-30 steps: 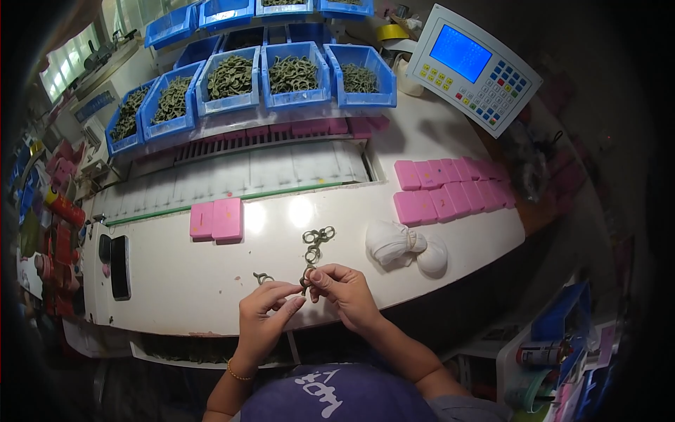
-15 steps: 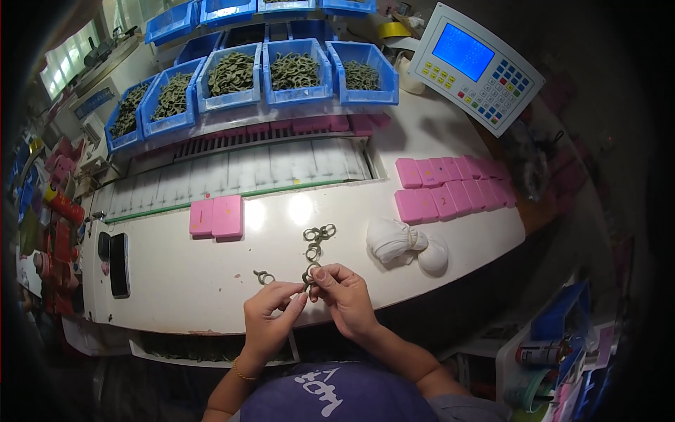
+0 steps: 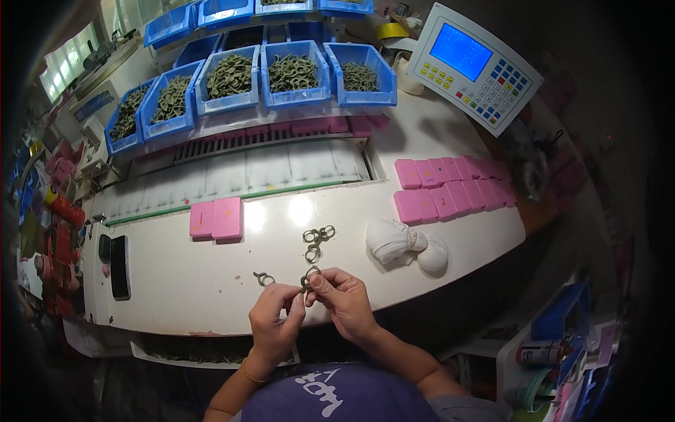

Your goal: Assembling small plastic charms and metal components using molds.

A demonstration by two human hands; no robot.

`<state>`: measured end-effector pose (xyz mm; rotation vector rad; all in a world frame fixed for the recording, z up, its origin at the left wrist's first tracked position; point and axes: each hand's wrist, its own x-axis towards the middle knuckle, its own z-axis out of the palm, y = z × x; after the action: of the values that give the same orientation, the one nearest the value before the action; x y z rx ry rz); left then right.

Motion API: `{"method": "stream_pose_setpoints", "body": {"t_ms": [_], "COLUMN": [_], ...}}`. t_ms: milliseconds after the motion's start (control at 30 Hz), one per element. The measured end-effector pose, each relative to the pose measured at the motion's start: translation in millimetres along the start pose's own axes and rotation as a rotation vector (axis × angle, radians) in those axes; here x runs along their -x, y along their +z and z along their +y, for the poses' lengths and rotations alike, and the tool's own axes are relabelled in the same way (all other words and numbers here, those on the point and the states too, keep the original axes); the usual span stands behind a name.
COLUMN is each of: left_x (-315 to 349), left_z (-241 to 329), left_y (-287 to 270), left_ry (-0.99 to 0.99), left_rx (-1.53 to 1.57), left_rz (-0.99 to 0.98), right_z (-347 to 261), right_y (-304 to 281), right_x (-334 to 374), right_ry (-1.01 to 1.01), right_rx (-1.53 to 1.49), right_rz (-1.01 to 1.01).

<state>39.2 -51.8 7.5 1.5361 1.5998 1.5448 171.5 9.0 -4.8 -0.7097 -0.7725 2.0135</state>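
Above the table's near edge, my left hand and my right hand meet with fingertips pinched together. Between them is a small olive-green ring piece, partly hidden by the fingers; both hands appear to grip it. Just beyond my fingers several similar green rings lie in a short cluster on the white tabletop. One more green ring piece rests apart, left of the cluster and beyond my left hand.
Blue bins of green pieces stand at the back. Pink blocks lie left of centre, with rows of pink blocks at right. Nearby are a tied white cloth bundle, a phone and a keypad panel with blue screen.
My left hand has shifted slightly right and its fingers have curled in closer. My right hand has barely moved, and the pinch on the ring piece continues.
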Motion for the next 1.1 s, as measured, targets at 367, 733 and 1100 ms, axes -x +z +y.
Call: {"method": "stream_pose_setpoints", "body": {"t_ms": [367,733,1100], "left_x": [3,6,41], "left_z": [-14,-11,0], "left_y": [2,-16,-67], "left_ry": [0.097,-0.677,-0.352], "left_rx": [-0.005,1.015,-0.310], "left_rz": [0.023,-0.221,-0.192], "right_z": [-10,-17,-12], "right_y": [-12,-14,-12], "right_x": [1,-4,-4], "right_ry": [-0.108,-0.222,0.233], "right_rx": [0.435,0.492,0.090], "right_rz": [-0.201,-0.238,-0.088]}}
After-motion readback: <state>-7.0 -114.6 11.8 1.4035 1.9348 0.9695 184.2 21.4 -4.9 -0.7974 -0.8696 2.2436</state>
